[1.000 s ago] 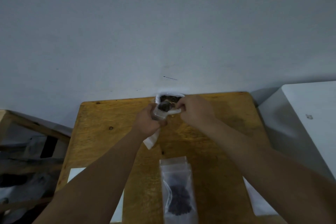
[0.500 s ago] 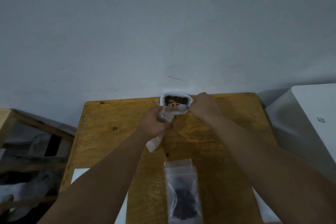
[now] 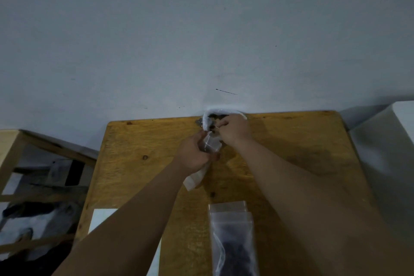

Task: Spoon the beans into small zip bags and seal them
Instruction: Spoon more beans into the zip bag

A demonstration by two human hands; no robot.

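Plain room, wooden table (image 3: 291, 136), bare wall (image 3: 201, 29)

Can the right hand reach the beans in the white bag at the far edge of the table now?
Probably yes. The right hand is already at the open mouth of the white bag, with nothing between it and the beans. The left hand holds a small zip bag just below.

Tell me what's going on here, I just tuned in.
A person is bagging beans at a wooden table. The left hand holds a small zip bag open. The right hand reaches into the white bean sack by the wall, apparently scooping. A filled bag lies near the table's front edge.
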